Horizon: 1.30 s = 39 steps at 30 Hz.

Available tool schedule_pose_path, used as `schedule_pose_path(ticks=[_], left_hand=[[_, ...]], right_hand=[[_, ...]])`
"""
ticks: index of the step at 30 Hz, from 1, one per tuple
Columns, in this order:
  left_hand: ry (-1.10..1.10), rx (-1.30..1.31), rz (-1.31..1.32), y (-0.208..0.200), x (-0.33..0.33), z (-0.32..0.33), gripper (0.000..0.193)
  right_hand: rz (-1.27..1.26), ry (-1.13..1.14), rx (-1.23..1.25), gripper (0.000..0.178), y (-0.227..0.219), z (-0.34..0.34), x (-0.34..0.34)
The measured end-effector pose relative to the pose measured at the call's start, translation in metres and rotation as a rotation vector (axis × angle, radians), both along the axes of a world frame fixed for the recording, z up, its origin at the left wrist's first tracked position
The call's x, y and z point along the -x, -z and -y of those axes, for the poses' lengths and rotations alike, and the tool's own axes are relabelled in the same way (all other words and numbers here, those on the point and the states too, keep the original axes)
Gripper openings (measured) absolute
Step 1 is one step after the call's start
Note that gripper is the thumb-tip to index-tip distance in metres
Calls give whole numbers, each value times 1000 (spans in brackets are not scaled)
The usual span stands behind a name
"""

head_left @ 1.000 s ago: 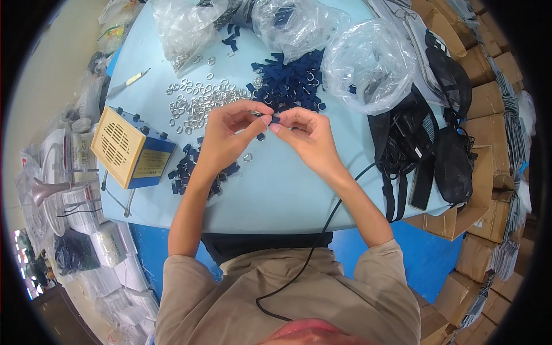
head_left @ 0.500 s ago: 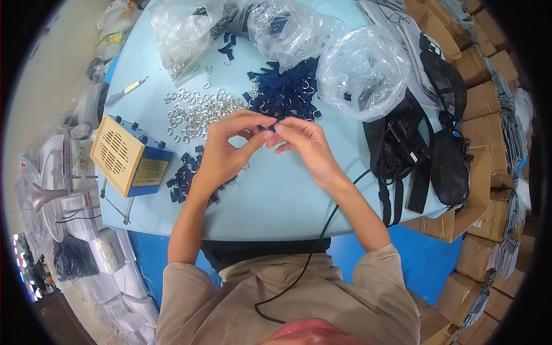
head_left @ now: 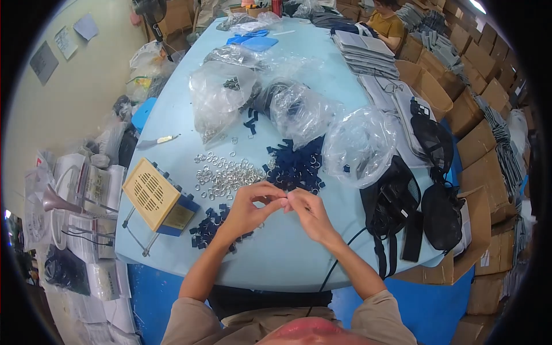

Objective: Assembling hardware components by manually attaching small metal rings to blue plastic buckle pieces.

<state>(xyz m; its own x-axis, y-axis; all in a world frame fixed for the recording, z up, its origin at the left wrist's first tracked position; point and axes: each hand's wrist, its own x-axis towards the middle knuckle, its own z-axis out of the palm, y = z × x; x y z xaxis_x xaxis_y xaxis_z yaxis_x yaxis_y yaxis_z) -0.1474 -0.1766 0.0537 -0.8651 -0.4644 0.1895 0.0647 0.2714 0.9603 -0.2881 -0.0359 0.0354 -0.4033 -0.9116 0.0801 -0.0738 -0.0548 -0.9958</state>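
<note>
My left hand (head_left: 257,208) and my right hand (head_left: 310,214) meet above the near part of the table, thumbs and fingertips pinched together. Between them is a small navy strip, almost wholly covered by the fingers now; its dark blue shows better in the earlier frame. Just beyond the hands lies a pile of navy strips (head_left: 294,164). Left of it is a spread of silver metal rings (head_left: 227,177). Beside my left forearm sits a second navy heap of small pieces (head_left: 208,229), partly behind that arm.
A cream and blue box-shaped device (head_left: 150,192) stands at the left, a cutter knife (head_left: 158,141) beyond it. Clear plastic bags (head_left: 221,103) lie further back. At right are a black mesh bag (head_left: 394,195), a phone (head_left: 411,236) and cardboard boxes (head_left: 489,172). Another person (head_left: 385,26) sits far right.
The view has tilted up, so the far table and another person now show and everything sits lower in the picture. Both hands stay pinched together; the fingers have shifted slightly.
</note>
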Motion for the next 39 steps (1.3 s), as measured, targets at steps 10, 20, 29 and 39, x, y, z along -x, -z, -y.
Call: schedule_pose_path(ticks=[10, 20, 29, 39], left_hand=[[-12, -206, -58, 10, 6, 8, 10], [-112, -194, 11, 15, -6, 2, 13], [-14, -151, -142, 13, 24, -7, 18], [-137, -65, -233, 17, 10, -17, 14]], right_hand=[[-120, -15, 89, 20, 4, 8, 8], [-348, 198, 210, 20, -12, 7, -8], [-48, 304, 56, 16, 8, -10, 16], [201, 251, -58, 28, 17, -11, 18]])
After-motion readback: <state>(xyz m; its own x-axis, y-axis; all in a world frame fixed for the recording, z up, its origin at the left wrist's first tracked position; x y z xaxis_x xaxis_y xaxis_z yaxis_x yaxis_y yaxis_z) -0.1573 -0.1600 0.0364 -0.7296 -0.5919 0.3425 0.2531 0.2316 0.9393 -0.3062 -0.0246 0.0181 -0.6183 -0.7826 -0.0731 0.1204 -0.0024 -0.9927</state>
